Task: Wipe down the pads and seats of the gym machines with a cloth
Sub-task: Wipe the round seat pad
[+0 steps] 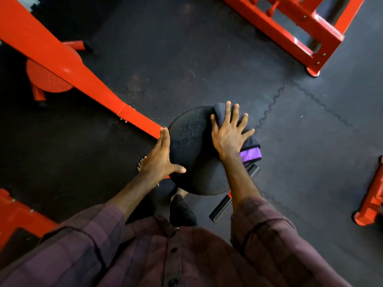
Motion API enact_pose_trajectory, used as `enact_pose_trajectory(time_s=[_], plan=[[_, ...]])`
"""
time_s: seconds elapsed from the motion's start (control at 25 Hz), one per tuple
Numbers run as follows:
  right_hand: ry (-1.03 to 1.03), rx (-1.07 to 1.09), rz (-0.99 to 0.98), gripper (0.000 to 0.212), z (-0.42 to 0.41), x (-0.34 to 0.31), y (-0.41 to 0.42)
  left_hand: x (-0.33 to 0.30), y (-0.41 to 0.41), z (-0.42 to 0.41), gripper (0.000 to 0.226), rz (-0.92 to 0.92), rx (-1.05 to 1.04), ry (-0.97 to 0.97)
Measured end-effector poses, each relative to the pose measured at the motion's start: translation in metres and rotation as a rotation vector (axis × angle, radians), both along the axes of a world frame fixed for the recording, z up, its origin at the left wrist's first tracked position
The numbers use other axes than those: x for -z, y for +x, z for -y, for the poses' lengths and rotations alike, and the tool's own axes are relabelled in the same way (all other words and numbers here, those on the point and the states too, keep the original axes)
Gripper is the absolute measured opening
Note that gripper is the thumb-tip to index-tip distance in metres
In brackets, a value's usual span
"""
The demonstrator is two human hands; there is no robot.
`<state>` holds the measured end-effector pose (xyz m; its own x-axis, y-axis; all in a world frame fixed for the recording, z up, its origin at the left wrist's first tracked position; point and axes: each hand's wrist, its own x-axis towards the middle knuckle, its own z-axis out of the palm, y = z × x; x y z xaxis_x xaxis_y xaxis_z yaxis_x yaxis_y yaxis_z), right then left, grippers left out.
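Observation:
A round black padded seat (190, 146) stands in the middle of the view, with a worn rough patch near its centre. A dark cloth with a purple band (249, 154) lies over the seat's right side and hangs off its edge. My right hand (229, 133) lies flat on the cloth with fingers spread, pressing it onto the pad. My left hand (160, 156) rests against the seat's left rim, fingers straight along the edge and thumb on top of the pad.
A long orange frame bar (68, 65) runs from upper left down to the seat. More orange machine frames stand at upper right (300, 32), far right (371, 201) and lower left (18, 214). A black handle (221, 208) pokes out under the seat. Dark rubber floor tiles surround it.

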<state>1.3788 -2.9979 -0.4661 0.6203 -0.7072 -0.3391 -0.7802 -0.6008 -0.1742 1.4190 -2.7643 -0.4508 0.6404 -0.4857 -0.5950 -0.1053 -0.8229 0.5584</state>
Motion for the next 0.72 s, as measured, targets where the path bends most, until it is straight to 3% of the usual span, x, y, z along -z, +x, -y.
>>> enact_pose_trajectory(time_s=[0.12, 0.16, 0.24, 0.36, 0.48, 0.6, 0.64, 0.72], plan=[[-0.101, -0.45, 0.037, 0.077, 0.008, -0.002, -0.048, 0.0, 0.005, -0.001, 0.153, -0.009, 0.011, -0.007], [-0.106, -0.51, 0.033, 0.077, 0.016, -0.005, -0.071, -0.001, 0.005, 0.0, 0.153, -0.017, 0.013, -0.008], [-0.062, -0.315, 0.022, 0.077, 0.029, -0.007, -0.083, -0.004, 0.008, 0.003, 0.151, -0.029, 0.015, -0.027], [0.024, 0.085, 0.03, 0.079, 0.02, -0.002, -0.02, -0.002, 0.015, 0.005, 0.151, -0.02, 0.034, -0.056], [-0.066, -0.171, 0.022, 0.08, -0.019, 0.003, 0.01, 0.002, 0.018, 0.004, 0.153, -0.003, 0.06, -0.056], [-0.176, -0.58, 0.03, 0.079, -0.028, 0.002, -0.041, 0.004, 0.02, 0.004, 0.152, -0.004, 0.063, -0.067], [-0.19, -0.608, 0.015, 0.078, -0.02, -0.002, -0.058, 0.004, 0.02, 0.003, 0.152, -0.012, 0.067, -0.076], [-0.198, -0.456, 0.01, 0.077, -0.002, -0.003, -0.057, 0.005, 0.022, 0.003, 0.153, -0.024, 0.063, -0.092]])
